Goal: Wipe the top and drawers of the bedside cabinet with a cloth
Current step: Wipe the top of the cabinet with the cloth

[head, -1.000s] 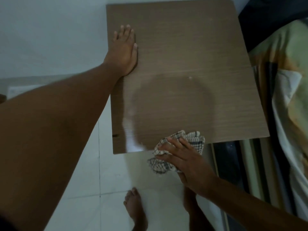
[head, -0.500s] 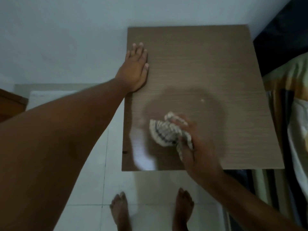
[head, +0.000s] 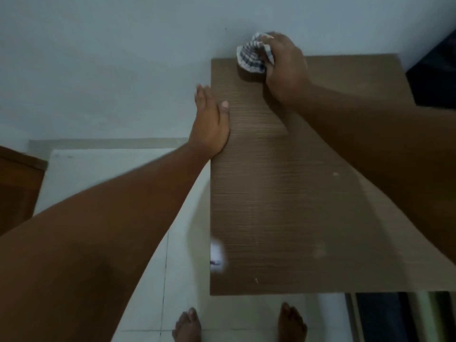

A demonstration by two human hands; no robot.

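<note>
Cloth at the far left corner of the bedside cabinet top.

Right hand [head: 283,67] has its fingers curled tight round a bunched checked cloth [head: 251,56], pressing it onto the brown wood-grain cabinet top [head: 283,206] at the back edge, close to the far left corner, where the top meets the pale wall [head: 123,70]. Left hand [head: 211,122] lies flat and open along the cabinet top's left edge, fingers straight and together, the thumb resting on the wood and the rest of the hand hanging off the side; it holds nothing. Two small pale specks sit on the cabinet top toward its right side. Bare feet [head: 187,325] stand on the white tiled floor [head: 153,292] just in front of the cabinet's near edge.
</note>
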